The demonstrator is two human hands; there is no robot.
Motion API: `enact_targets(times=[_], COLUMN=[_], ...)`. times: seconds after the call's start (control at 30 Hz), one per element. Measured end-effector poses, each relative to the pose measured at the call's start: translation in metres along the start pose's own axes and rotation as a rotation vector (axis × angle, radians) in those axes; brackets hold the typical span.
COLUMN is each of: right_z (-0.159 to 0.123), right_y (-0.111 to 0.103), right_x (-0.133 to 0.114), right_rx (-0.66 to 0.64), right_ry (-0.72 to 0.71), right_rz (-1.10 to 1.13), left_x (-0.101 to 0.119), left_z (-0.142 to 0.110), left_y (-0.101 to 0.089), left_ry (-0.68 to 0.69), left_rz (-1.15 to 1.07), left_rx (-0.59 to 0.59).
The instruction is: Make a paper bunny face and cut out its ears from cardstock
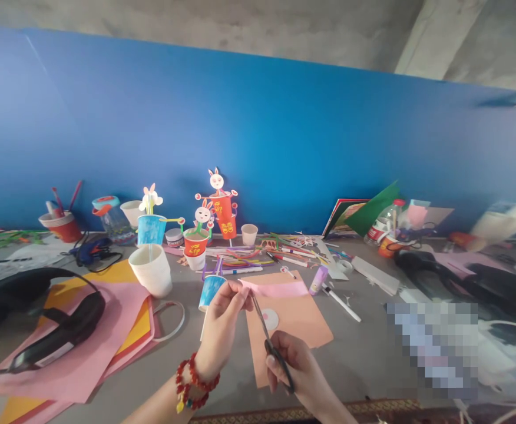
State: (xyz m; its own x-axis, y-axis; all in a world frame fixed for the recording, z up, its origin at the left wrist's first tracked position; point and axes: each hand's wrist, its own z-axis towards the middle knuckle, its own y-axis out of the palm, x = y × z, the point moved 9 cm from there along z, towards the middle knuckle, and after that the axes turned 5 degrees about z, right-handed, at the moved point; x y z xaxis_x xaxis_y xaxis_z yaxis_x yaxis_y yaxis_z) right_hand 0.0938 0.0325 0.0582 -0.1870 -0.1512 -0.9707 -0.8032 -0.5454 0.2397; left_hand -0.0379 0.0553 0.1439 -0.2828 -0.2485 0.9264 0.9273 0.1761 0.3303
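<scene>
My left hand (222,327) pinches the left end of a pink paper strip (280,288) and holds it up over the table; a red bead bracelet (191,383) is on that wrist. My right hand (300,371) grips black-handled scissors (267,333), whose blades point up and touch the strip near my left fingers. Under the strip lies an orange sheet (293,324) with a small white disc on it. A blue paper cup (211,291) stands just behind my left hand.
A white cup (152,270), pink and yellow paper sheets (85,347) and a black hot-glue gun (50,338) lie to the left. Decorated paper-cup rabbits (220,206), markers, a purple glue stick (318,280) and a bottle (386,232) stand before the blue wall.
</scene>
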Motion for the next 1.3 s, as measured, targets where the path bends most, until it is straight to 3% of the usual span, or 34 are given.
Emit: enact_targets(times=[0.37, 1.3], right_z=[0.002, 0.001], right_y=[-0.009, -0.009], right_x=[0.003, -0.002], right_rx=[0.017, -0.012], right_ry=[-0.011, -0.014], right_rz=[-0.002, 0.033], left_x=[0.002, -0.003], left_z=[-0.008, -0.008], left_y=[0.020, 0.022], left_ry=[-0.015, -0.069], left_rz=[0.063, 0.024], left_rx=[-0.161, -0.173])
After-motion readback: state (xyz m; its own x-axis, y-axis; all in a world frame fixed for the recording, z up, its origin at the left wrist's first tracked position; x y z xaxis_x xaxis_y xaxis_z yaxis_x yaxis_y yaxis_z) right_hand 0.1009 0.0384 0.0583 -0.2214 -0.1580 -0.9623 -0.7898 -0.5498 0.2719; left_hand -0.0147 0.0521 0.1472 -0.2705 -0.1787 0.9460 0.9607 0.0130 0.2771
